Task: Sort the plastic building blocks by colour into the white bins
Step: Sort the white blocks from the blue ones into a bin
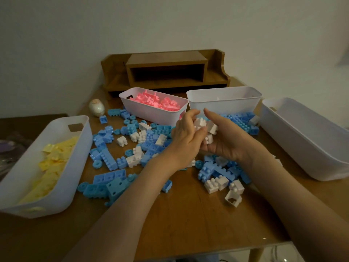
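Two bare forearms (136,190) reach in from the near edge of the wooden table (188,220) and meet above its middle. The right hand (226,142) is cupped palm up, its fingers curled round a clutch of white blocks (204,125). The left hand (186,135) comes in from the side, thumb and fingers pinching the same clutch at its top. This grip sits just in front of the right end of the bin of pink blocks (151,113). In front of that bin, blue blocks (113,163) are strewn across the table, with loose white pieces (217,184) among them, some lying nearer the camera than the hands. Just to the right of the pink bin stands a second white bin (222,104), more blue blocks heaped against its front wall. Farther right is a third white bin (302,142). Well to the left of the pink bin, and nearer the camera, a fourth bin (73,178) holds yellow blocks (54,157). A small egg-shaped object (96,107) lies just left of the pink bin, and a wooden desk shelf (166,72) stands behind it.
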`<state>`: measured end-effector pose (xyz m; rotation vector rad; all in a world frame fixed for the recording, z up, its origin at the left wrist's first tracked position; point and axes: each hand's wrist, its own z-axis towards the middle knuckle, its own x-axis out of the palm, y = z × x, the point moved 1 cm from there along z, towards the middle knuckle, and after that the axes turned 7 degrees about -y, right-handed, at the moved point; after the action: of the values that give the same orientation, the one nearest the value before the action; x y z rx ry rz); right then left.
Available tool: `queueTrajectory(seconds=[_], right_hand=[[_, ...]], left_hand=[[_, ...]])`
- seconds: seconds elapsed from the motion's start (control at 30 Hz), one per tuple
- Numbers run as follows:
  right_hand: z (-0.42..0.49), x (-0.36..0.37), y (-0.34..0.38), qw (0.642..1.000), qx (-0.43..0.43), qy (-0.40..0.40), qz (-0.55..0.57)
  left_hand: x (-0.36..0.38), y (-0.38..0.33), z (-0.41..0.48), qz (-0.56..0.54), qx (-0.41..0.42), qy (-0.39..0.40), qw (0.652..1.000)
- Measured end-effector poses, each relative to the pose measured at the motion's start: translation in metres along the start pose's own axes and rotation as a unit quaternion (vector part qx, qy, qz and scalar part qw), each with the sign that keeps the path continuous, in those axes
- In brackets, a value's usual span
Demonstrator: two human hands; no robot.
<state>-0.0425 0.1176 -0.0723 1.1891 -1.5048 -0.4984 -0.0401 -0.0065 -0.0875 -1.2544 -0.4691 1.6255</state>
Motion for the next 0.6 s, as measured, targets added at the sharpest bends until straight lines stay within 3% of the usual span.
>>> queueTrajectory(seconds=[0.3,0.37,0.43,0.5,0.6], right_hand=[[0.004,-0.007,0.001,0.990,0.086,0.029,0.108],[0.004,-0.007,0.002,0.985,0.107,0.032,0.128],[0.007,-0.010,0.003,0.981,0.119,0.052,0.145],[0.010,-0.012,0.003,0.976,0.116,0.063,0.173],[0.010,-0.014,0.003,0.970,0.109,0.057,0.208]], left_hand=[[-0.003,0.001,0.005,-0.090,-0.072,0.005,0.993],[-0.007,0.001,0.010,-0.159,-0.140,-0.017,0.977],[-0.011,0.000,0.013,-0.279,-0.207,-0.037,0.937],[-0.015,-0.001,0.015,-0.330,-0.220,-0.050,0.917],[-0.016,-0.002,0.013,-0.334,-0.216,-0.054,0.916]])
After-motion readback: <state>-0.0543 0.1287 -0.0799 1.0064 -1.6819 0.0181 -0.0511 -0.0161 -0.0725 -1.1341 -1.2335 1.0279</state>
